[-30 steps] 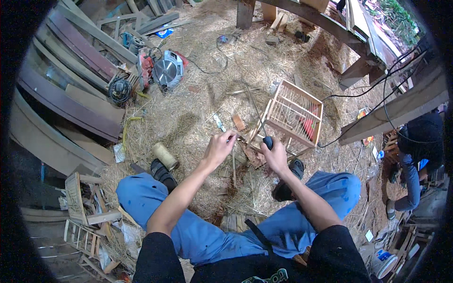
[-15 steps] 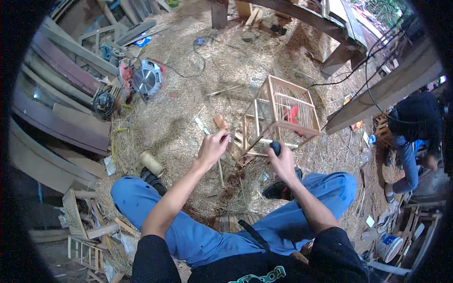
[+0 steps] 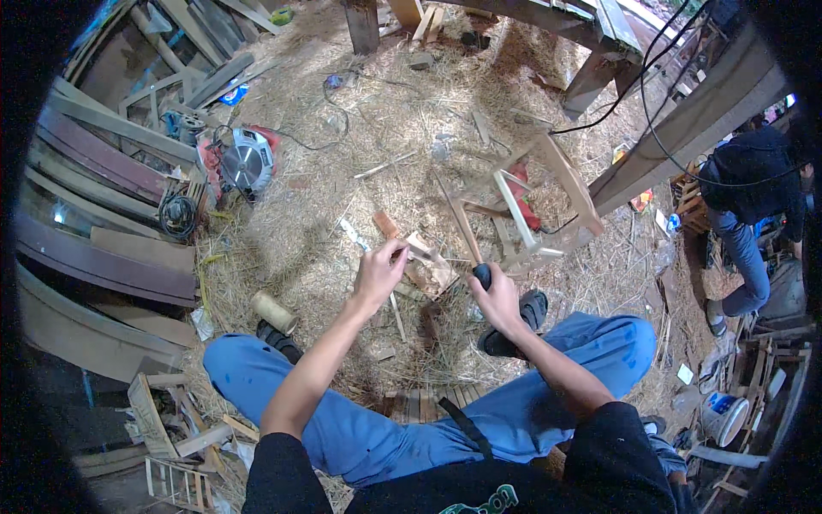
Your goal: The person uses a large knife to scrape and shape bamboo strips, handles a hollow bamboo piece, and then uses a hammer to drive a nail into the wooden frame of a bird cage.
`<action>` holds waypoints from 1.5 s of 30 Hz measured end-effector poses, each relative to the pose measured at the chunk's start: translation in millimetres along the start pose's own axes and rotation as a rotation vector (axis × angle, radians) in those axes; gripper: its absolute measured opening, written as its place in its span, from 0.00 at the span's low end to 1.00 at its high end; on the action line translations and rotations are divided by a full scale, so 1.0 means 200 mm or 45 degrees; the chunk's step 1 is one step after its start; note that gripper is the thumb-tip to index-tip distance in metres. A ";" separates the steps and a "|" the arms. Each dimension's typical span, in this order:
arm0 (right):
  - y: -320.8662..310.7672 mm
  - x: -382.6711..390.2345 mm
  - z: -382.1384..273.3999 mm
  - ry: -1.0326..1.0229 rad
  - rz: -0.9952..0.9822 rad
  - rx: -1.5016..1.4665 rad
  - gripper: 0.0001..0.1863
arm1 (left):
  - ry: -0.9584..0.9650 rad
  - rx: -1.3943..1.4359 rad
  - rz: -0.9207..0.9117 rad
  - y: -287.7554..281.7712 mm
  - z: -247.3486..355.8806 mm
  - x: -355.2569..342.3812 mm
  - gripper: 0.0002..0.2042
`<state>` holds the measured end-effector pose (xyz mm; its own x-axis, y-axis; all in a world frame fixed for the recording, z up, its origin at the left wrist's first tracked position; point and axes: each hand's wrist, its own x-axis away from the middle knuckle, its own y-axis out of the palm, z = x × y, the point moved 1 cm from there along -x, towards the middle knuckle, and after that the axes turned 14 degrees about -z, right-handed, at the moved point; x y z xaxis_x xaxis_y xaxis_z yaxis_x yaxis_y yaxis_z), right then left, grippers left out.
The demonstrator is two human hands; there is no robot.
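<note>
Straw-like litter point(image 3: 317, 201) is spread over the ground, with curved boards point(image 3: 103, 248) stacked at the left and a circular saw point(image 3: 247, 163) standing near them. Another person point(image 3: 749, 188) is observed at the far right.

A black handle point(image 3: 483, 275) is clamped in the curled fingers of the right hand point(image 3: 497, 300); from its upper end a slender shaft point(image 3: 461, 223) is directed up and to the left. A wooden frame point(image 3: 570, 182), partly blurred, is located just beyond the right fingers; whether it is touched by them cannot be told. Beyond its bars a red object point(image 3: 524, 212) is seen on the ground. Thumb and forefinger of the left hand point(image 3: 379, 278) are brought together; whether anything is pinched between them cannot be determined. Pale wood point(image 3: 441, 274) is found between the hands, and an orange-brown block point(image 3: 386, 224) is noted just beyond the left fingertips.

Compared with the frame of half a second ago, the wooden frame is displaced to the right relative to the hands and its thin wires are no longer made out. More of the pale wood is exposed, while the grip on the handle is unchanged.
</note>
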<state>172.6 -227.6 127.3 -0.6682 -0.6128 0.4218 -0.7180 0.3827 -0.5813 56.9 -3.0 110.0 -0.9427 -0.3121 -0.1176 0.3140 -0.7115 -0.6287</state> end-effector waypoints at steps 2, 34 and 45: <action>0.00 -0.03 0.02 0.007 -0.013 -0.003 0.22 | 0.047 -0.077 0.010 0.00 -0.02 -0.01 0.09; 0.19 0.01 -0.24 -0.269 -0.246 -0.146 0.24 | -0.045 -0.290 0.002 0.05 0.02 -0.06 0.02; 0.22 0.03 -0.24 -0.311 -0.239 -0.118 0.24 | -0.113 -0.221 -0.006 0.07 -0.01 -0.04 0.02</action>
<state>128.1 -180.9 138.3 -0.4641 -0.8223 0.3293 -0.8464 0.3021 -0.4386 68.7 -8.8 100.5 -0.9280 -0.3691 -0.0509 0.2784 -0.5961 -0.7531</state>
